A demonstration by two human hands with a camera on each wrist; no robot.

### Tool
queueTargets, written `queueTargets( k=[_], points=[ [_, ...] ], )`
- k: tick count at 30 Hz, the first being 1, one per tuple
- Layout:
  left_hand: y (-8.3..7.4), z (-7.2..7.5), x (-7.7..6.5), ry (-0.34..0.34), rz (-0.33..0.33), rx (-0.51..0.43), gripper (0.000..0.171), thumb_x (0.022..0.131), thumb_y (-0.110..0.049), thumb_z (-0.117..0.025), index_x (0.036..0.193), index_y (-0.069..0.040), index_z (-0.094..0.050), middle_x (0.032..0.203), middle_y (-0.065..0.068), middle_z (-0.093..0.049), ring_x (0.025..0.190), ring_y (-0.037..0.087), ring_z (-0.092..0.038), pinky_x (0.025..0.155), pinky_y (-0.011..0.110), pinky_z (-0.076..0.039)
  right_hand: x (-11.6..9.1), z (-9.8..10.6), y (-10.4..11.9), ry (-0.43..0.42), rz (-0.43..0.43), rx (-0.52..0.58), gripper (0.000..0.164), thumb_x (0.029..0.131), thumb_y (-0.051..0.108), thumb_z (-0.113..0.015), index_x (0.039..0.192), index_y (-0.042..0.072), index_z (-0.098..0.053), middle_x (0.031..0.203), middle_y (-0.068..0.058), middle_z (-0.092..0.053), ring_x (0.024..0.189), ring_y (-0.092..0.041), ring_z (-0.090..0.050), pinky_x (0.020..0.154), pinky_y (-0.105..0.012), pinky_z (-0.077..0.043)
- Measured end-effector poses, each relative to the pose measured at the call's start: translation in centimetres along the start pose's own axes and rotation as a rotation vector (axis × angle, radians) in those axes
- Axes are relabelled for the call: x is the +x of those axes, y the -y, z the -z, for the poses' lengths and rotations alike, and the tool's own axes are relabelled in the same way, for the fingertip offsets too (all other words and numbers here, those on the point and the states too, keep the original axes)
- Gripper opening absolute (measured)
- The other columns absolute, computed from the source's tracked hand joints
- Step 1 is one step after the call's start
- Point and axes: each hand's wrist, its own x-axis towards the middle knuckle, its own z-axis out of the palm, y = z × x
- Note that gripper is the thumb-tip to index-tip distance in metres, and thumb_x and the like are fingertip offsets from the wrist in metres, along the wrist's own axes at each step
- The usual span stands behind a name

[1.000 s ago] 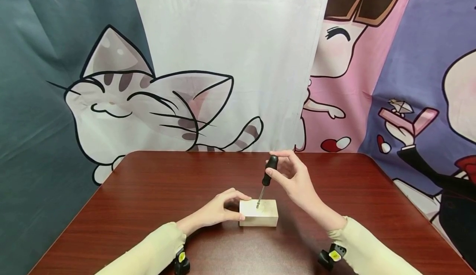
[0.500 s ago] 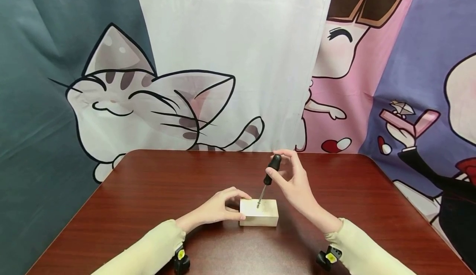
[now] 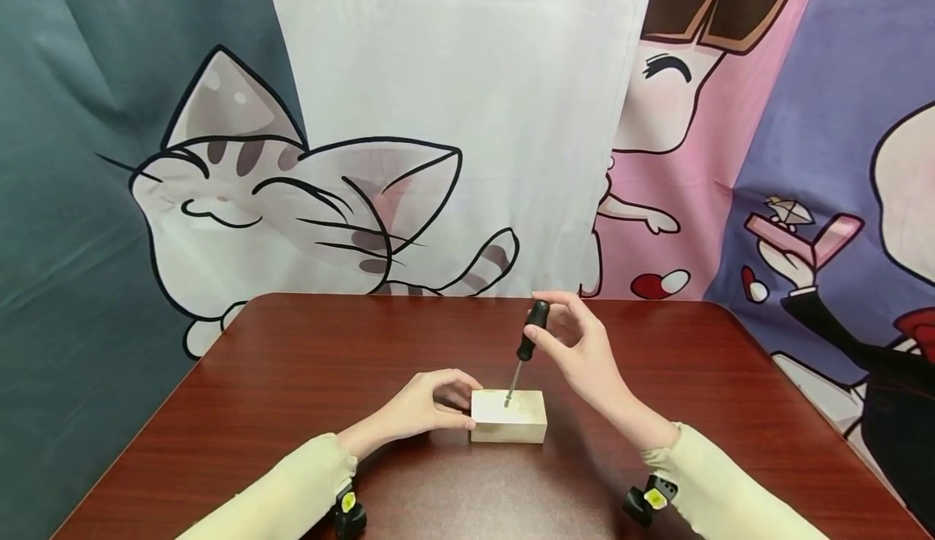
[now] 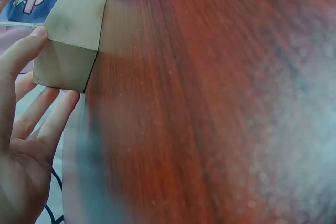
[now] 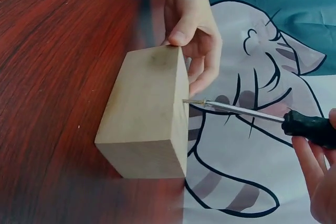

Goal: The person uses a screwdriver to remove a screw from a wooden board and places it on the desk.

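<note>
Since half a second ago, my left hand (image 3: 409, 408) has drawn back slightly to the left, its fingertips now less far along the pale wooden block (image 3: 507, 431), and the black-handled screwdriver (image 3: 532, 333) has come a touch more upright, while the block lies where it was. At the far left, a cartoon cat (image 3: 197, 256) shows on the cloth (image 3: 467, 61) that hangs behind the reddish-brown table (image 3: 329, 345). Next comes my left sleeve (image 3: 285, 487), and beyond it the fingers of that hand curve round the left end of the block, thumb at the near corner and the others at the far edge, pinching the wood lightly between them. The block rests flat on the table, just right of those fingers and below my other ones. From its top face a small screw (image 5: 194, 102) sticks out, and the screwdriver's tip meets its head, the shaft leaning to the right. Above and to the right of the block, my right hand (image 3: 580, 355) pinches the black handle between thumb and fingers, well clear of the wood. My right sleeve (image 3: 730, 487) lies farthest right of my things.
</note>
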Motion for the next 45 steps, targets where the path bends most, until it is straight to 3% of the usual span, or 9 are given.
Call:
queueTargets(
  k=[4,7,9,15,20,31,36,40,45],
  points=[
    [-0.1,0.0,-0.1,0.003,0.012,-0.004,0.043,0.079,-0.021,-0.085,0.117,-0.024,-0.067,0.108,0.004,-0.070,0.099,0.015,-0.071,0.080,0.024,-0.060,0.1,0.0,-0.3,0.081,0.047,0.063,0.046,0.095,0.007,-0.065,0.137,0.021,-0.052,0.116,-0.012,-0.070,0.101,-0.011,-0.070,0.086,-0.023,-0.058],
    [-0.2,0.0,-0.1,0.005,0.004,0.000,0.042,0.079,-0.022,-0.084,0.117,-0.023,-0.067,0.108,0.004,-0.071,0.098,0.016,-0.071,0.081,0.024,-0.060,0.0,-0.3,-0.3,0.099,0.064,0.093,0.048,0.096,0.002,-0.060,0.139,0.017,-0.046,0.120,-0.013,-0.068,0.103,-0.010,-0.070,0.085,-0.024,-0.059],
    [-0.2,0.1,-0.1,0.010,-0.002,0.003,0.042,0.080,-0.022,-0.084,0.117,-0.023,-0.066,0.108,0.004,-0.071,0.098,0.017,-0.071,0.082,0.024,-0.060,-0.1,-0.5,-0.3,0.078,0.059,0.105,0.047,0.095,0.000,-0.062,0.137,0.012,-0.044,0.121,-0.013,-0.067,0.102,-0.010,-0.069,0.082,-0.026,-0.060],
    [0.0,0.1,0.0,0.015,-0.001,0.002,0.042,0.079,-0.022,-0.084,0.118,-0.023,-0.067,0.108,0.004,-0.071,0.098,0.018,-0.071,0.085,0.025,-0.059,-0.3,-1.1,-0.2,-0.057,-0.023,0.090,0.050,0.086,0.004,-0.075,0.127,0.012,-0.049,0.103,-0.005,-0.062,0.074,-0.013,-0.067,0.064,-0.024,-0.057],
    [0.1,0.1,0.1,0.012,0.005,-0.009,0.042,0.078,-0.021,-0.085,0.117,-0.023,-0.067,0.108,0.005,-0.070,0.097,0.017,-0.071,0.085,0.025,-0.059,-0.2,-0.9,-0.3,-0.099,-0.018,0.101,0.046,0.084,0.000,-0.075,0.123,0.010,-0.053,0.090,-0.002,-0.061,0.070,-0.013,-0.066,0.066,-0.023,-0.056],
    [0.2,0.1,0.2,0.018,0.011,-0.011,0.042,0.079,-0.022,-0.085,0.117,-0.024,-0.067,0.107,0.004,-0.070,0.097,0.017,-0.070,0.085,0.024,-0.059,-0.3,0.1,-0.4,-0.027,0.018,0.083,0.040,0.087,0.003,-0.073,0.123,0.007,-0.055,0.092,-0.004,-0.067,0.081,-0.009,-0.068,0.079,-0.020,-0.058],
    [0.2,0.2,0.2,0.022,0.009,-0.006,0.042,0.079,-0.023,-0.084,0.117,-0.024,-0.067,0.108,0.004,-0.070,0.097,0.017,-0.070,0.085,0.025,-0.059,-0.4,0.4,-0.4,0.053,0.064,0.097,0.040,0.093,0.004,-0.067,0.130,0.009,-0.053,0.108,0.001,-0.070,0.097,-0.013,-0.070,0.089,-0.020,-0.056],
    [0.3,0.2,0.2,0.017,0.006,-0.006,0.041,0.080,-0.023,-0.084,0.117,-0.024,-0.067,0.107,0.005,-0.070,0.097,0.018,-0.071,0.085,0.025,-0.059,-0.3,0.3,-0.6,0.105,0.118,0.155,0.041,0.096,-0.002,-0.058,0.134,0.002,-0.043,0.116,0.002,-0.069,0.106,-0.016,-0.070,0.090,-0.024,-0.057],
    [0.2,0.2,0.3,0.022,0.002,-0.004,0.042,0.079,-0.023,-0.084,0.117,-0.024,-0.067,0.108,0.005,-0.070,0.098,0.019,-0.071,0.085,0.026,-0.059,-0.3,-0.2,-0.6,0.014,0.094,0.116,0.040,0.092,0.001,-0.066,0.126,0.002,-0.045,0.115,0.007,-0.065,0.099,-0.011,-0.067,0.080,-0.020,-0.058]
  ],
)
